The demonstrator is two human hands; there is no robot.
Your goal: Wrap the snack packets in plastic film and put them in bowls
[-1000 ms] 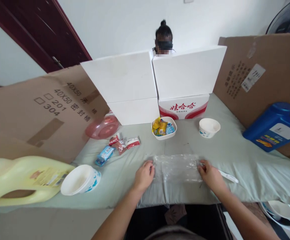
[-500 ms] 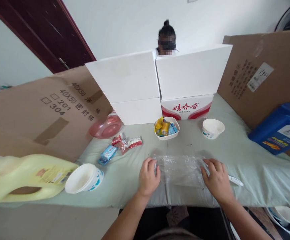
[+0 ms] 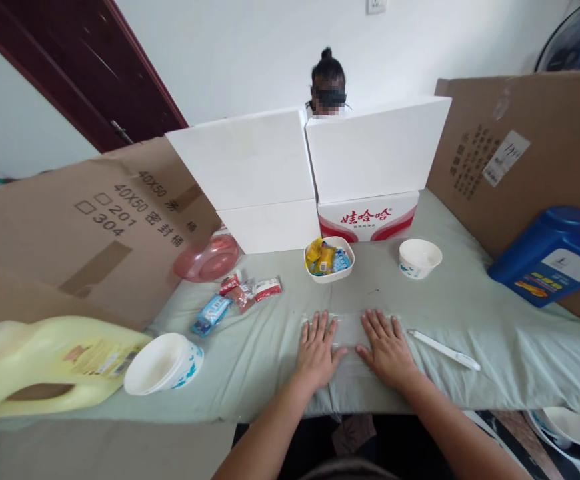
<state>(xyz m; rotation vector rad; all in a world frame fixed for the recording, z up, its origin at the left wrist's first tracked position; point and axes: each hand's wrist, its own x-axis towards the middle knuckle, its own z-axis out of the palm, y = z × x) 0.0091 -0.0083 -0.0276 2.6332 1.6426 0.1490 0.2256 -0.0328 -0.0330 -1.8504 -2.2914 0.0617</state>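
Head view: left hand [image 3: 317,350] and right hand [image 3: 387,347] lie open, palms down on the bag [image 3: 350,329], pinning it flat; stick [image 3: 444,349] at 3 o'clock.

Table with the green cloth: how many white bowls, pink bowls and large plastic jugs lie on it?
White round paper bowls: 3
Pink plastic bowl: 1
Large plastic jugs, yellow and blue: 2
Total: 6

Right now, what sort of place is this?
Probably a makeshift work station in an ordinary room: a cloth-covered table screened by cardboard sheets and white boxes, with a dark door behind.
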